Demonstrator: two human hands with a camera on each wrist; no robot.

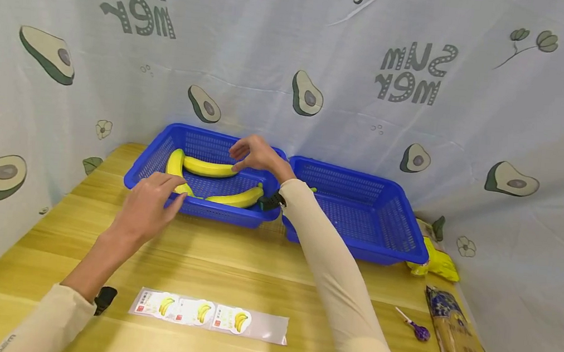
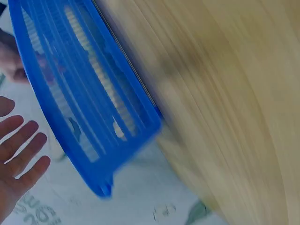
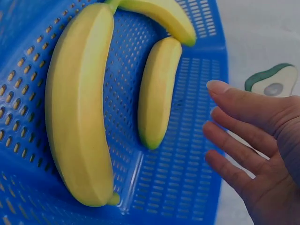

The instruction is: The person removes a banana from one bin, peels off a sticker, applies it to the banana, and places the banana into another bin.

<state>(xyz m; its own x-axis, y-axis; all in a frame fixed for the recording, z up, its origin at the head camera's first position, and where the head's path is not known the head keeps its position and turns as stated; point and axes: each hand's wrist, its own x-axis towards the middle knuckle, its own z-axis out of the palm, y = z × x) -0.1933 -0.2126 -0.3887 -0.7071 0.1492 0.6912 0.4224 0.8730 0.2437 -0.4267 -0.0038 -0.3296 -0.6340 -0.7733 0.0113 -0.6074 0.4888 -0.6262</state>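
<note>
Three yellow bananas lie in the left blue basket [image 1: 205, 131]: one banana [image 1: 175, 161] along its left side, another banana [image 1: 209, 169] toward the back, a third banana [image 1: 237, 198] along the front. Above the back right part of the basket hovers my right hand [image 1: 260, 155], fingers spread and nothing held. The right wrist view has that hand [image 3: 253, 145] apart from the bananas, thumb and fingers loosely extended. My left hand [image 1: 146, 203] is by the basket's front left corner, overlapping the rim in the head view. Its fingers [image 2: 26, 145] look spread and bare in the left wrist view.
A second blue basket [image 1: 406, 217] stands to the right; a small green tip [image 1: 313, 190] shows by my right sleeve. In front lies a clear strip with banana stickers [image 1: 202, 312]. At right are a lollipop [image 1: 420, 331], a brown package [image 1: 464, 343] and a yellow wrapper [image 1: 440, 263].
</note>
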